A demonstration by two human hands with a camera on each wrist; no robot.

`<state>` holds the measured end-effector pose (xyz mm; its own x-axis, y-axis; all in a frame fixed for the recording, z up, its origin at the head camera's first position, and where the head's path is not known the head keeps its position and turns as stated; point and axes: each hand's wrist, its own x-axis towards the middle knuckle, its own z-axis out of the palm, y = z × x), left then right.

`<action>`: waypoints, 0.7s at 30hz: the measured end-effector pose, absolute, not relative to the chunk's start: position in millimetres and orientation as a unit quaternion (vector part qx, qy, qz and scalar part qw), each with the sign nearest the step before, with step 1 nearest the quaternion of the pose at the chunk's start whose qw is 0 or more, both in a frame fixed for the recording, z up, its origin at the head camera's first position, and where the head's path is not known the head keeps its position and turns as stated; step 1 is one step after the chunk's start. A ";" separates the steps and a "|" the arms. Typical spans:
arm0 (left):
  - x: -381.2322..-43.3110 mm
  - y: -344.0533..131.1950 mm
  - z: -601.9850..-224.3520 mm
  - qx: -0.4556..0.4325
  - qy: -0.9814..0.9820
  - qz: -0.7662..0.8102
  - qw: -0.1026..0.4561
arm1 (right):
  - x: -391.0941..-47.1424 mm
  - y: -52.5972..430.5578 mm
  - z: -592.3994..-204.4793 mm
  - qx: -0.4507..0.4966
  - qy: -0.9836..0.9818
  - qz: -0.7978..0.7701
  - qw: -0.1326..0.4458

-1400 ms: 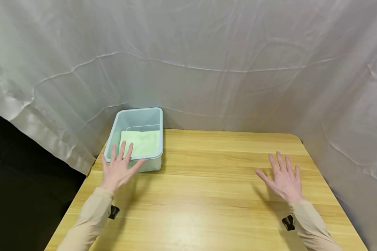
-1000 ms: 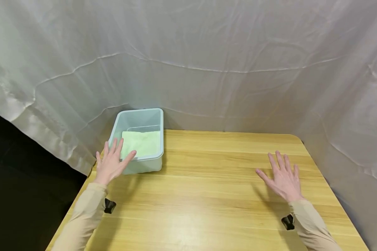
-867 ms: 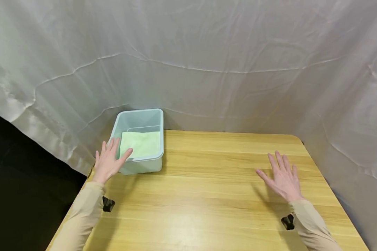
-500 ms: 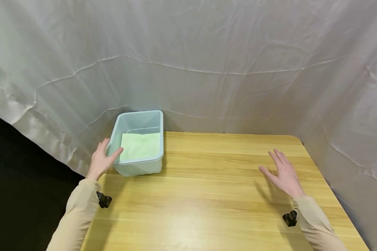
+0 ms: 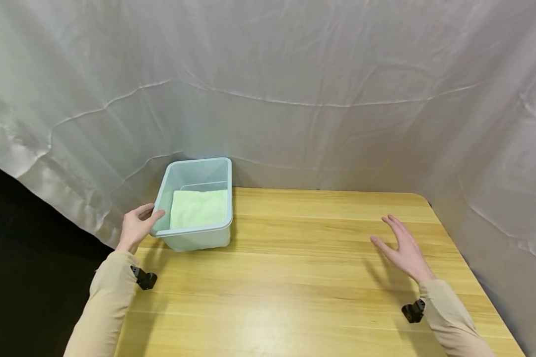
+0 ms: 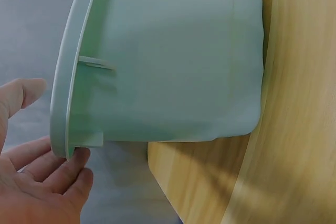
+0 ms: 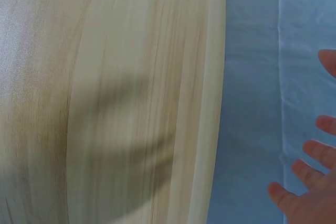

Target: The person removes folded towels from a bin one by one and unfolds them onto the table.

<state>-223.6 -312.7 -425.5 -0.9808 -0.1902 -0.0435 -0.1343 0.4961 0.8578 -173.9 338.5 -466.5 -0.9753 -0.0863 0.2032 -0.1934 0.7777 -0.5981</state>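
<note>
A pale blue plastic bin (image 5: 205, 228) stands at the table's far left corner. A folded light green cloth (image 5: 198, 208) lies inside it. My left hand (image 5: 136, 227) is at the bin's near left corner, fingers outside and thumb over the rim. In the left wrist view, the fingers of my left hand (image 6: 39, 187) reach under the bin's rim (image 6: 60, 93) and seem to touch it, while the thumb stands apart. My right hand (image 5: 404, 250) hovers above the right side of the table, holding nothing. Its fingers (image 7: 320, 153) are spread in the right wrist view.
The wooden table (image 5: 286, 258) has a rounded far right corner. A grey-white curtain (image 5: 295, 99) hangs behind it and along the sides. A dark area (image 5: 27, 272) lies beyond the table's left edge. Small black cameras (image 5: 145, 278) sit on both wrists.
My left hand has moved left from in front of the bin to its left corner, its fingers drawing in at the rim. My right hand has turned slightly, its fingers closer together.
</note>
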 end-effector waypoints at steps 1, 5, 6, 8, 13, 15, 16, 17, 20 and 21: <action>-224.3 -313.0 -426.1 0.097 -0.862 -0.497 0.028 | -173.7 338.4 -466.9 0.075 -0.939 0.325 0.083; -226.9 -314.6 -429.2 0.105 -0.852 -0.513 0.021 | -173.4 337.8 -469.0 0.077 -0.939 0.323 0.083; -227.4 -315.3 -430.0 0.105 -0.851 -0.514 0.018 | -173.3 337.8 -469.5 0.077 -0.940 0.323 0.082; -228.2 -316.9 -432.1 0.104 -0.851 -0.515 0.012 | -173.0 337.9 -470.3 0.076 -0.940 0.322 0.081; -229.9 -321.1 -437.0 0.104 -0.851 -0.515 0.007 | -172.1 338.7 -472.4 0.072 -0.941 0.320 0.084; -230.6 -322.1 -438.5 0.109 -0.848 -0.519 0.009 | -172.1 339.1 -473.0 0.071 -0.941 0.318 0.086; -230.9 -322.4 -439.1 0.111 -0.846 -0.522 0.011 | -172.1 339.3 -473.2 0.070 -0.942 0.318 0.086; -231.2 -322.7 -439.7 0.113 -0.843 -0.525 0.011 | -172.1 339.5 -473.2 0.069 -0.942 0.318 0.086; -232.1 -323.0 -441.3 0.117 -0.840 -0.530 0.013 | -171.8 340.1 -473.4 0.068 -0.942 0.317 0.085; -232.3 -322.8 -441.8 0.118 -0.838 -0.532 0.014 | -171.6 340.1 -473.5 0.068 -0.942 0.317 0.084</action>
<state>-232.3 -322.8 -441.8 -0.9717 -0.2124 -0.1030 -0.1837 0.4064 0.8951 -171.6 340.1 -473.5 -0.9766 -0.0743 0.2016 -0.1810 0.7904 -0.5853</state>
